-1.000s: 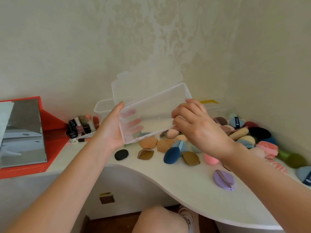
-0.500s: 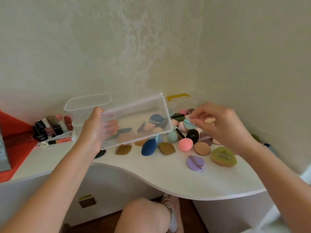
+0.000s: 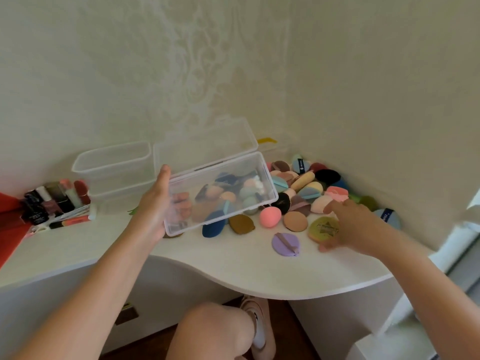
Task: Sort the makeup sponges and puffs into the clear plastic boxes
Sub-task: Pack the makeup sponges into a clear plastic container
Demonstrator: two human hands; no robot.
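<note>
Fingers of the left grip (image 3: 153, 211) curl round the left end of the clear box (image 3: 215, 166), holding it tilted above the surface (image 3: 233, 263). Right grip (image 3: 348, 227) hovers spread and empty over a green puff (image 3: 323, 228), beside the heaped sponges and puffs (image 3: 306, 183).

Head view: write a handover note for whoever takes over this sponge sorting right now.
Left hand grips the clear plastic box by its end, tilted above the white desk.
Right hand is open, fingers spread over the pile of coloured makeup sponges and puffs, holding nothing.
Done: unclear; I cannot tell whether anything is in the box.
Left: the pile lies loose on the desk.
</note>
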